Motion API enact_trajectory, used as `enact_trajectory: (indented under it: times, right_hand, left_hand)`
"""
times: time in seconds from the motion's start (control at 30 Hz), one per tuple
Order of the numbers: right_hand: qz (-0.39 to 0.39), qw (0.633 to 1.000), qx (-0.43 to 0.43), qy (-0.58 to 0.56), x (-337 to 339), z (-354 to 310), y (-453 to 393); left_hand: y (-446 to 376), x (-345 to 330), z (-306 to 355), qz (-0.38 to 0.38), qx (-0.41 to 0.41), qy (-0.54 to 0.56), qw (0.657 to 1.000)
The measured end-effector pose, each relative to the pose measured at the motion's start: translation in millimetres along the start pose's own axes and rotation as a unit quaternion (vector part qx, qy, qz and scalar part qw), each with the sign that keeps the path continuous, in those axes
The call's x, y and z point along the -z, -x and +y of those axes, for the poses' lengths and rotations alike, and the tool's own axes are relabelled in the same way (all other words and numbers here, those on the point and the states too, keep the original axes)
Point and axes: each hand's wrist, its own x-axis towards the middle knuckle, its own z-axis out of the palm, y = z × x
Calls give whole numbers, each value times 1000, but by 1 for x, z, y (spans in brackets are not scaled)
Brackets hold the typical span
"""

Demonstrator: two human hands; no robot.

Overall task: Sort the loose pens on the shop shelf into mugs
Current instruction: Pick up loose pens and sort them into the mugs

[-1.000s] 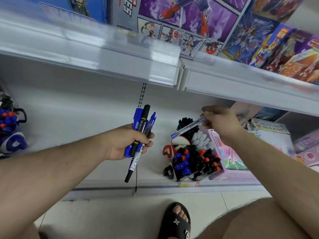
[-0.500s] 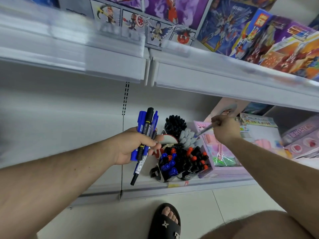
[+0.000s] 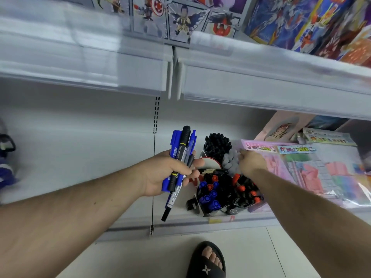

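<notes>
Mugs (image 3: 208,199) on the white shelf (image 3: 80,157) brim with capped pens; left hand (image 3: 166,173) beside them grips a marker bundle (image 3: 180,157); right hand's (image 3: 251,163) grip is unclear.

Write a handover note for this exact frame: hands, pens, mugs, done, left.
Left hand: grips a bundle of blue and black pens, held beside the mugs.
Right hand: down at the grey-capped pens; fingers hidden, so grip is unclear.
Mugs: black-capped pens at the back, mixed blue, red and black markers in front, all on the lower shelf.
Done: mugs largely filled.
Left: sort the left-hand bundle into the mugs.
</notes>
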Motion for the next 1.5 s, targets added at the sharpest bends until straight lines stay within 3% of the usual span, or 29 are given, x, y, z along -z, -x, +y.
enact_trajectory:
  times: [0.1,0.2,0.27,0.37,0.43,0.53,0.6,0.73,0.87,0.97,1.03,1.27,1.5]
  right_hand:
    - [-104,993,7,64,-20,-2,5]
    - [-135,988,2,70,-9,-9,10]
    - [-108,993,15,45,12,-21,19]
    - [-42,991,67,-112,52,-53,45]
    - [-39,962,68,-263,77,-79,68]
    - [-107,879,59,-460,106,-110,108]
    - [-139,858,91,-486,115,-125,132]
    - [-125,872,144,-450,117,-143,165]
    - [-141,809,104,-561,117,-151,176]
    - [-139,754,59,-640,120,-156,178]
    - [-136,736,40,-662,118,-160,178]
    - [-153,691,-27,-706,101,-197,171]
    - [-196,675,2,-711,68,-281,183]
  left_hand:
    - [3,5,1,-7,3,10,1000]
    - [7,9,4,-18,-2,17,1000]
    - [10,11,6,-30,-6,19,999]
    - [18,11,9,-57,-11,17,998]
    - [24,11,10,-79,-11,18,997]
    - [32,10,13,-96,-14,4,995]
    - [39,10,14,-96,-16,-9,995]
    - [56,17,14,-94,-23,-13,995]
    - [74,31,15,-95,-21,21,995]
    - [85,44,13,-82,-15,41,996]
    - [92,53,11,-67,-17,49,996]
    - [124,93,7,15,-23,49,998]
    - [179,164,-3,152,-59,79,983]
